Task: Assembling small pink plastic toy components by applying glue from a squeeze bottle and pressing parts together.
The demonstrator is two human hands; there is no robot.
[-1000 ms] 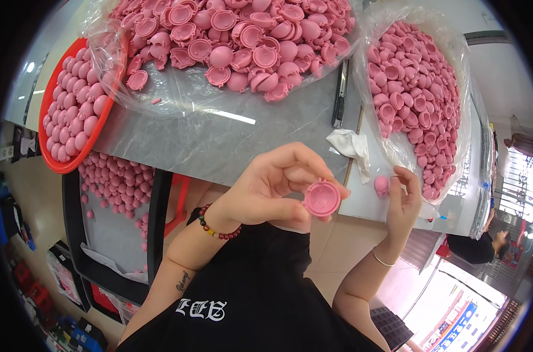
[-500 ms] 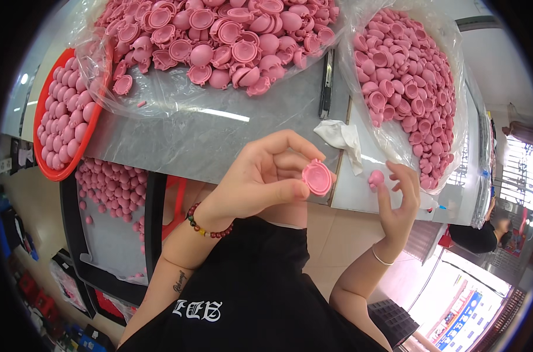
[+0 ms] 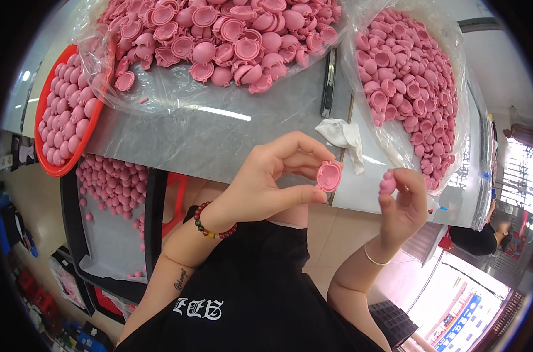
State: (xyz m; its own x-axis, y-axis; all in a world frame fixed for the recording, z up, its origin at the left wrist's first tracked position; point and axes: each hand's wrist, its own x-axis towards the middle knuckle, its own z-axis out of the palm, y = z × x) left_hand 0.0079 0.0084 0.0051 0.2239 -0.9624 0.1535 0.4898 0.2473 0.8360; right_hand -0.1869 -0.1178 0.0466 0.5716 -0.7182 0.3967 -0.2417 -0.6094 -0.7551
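Observation:
Between the thumb and fingers of my left hand (image 3: 275, 179) is a pink half shell (image 3: 330, 176), its hollow side turned toward me. My right hand (image 3: 406, 202) pinches a smaller pink rounded piece (image 3: 387, 183), held a short way to the right of the shell and apart from it. Both hands are raised in front of the table's near edge. Beyond them lies a large heap of pink half shells (image 3: 243, 47), and a second heap of smaller pink cups (image 3: 416, 88) rests in a clear bag at the right.
A red basket (image 3: 93, 126) of pink balls stands at the left. Below it, a black-framed tray (image 3: 155, 217) holds more balls. A crumpled white cloth (image 3: 343, 135) and a black-and-silver bar (image 3: 328, 85) lie on the grey table (image 3: 178, 141). Another person (image 3: 474, 239) is at far right.
My left hand has moved slightly right and turned the half shell. My right hand's fingers have closed in around the small piece, which has shifted a little right.

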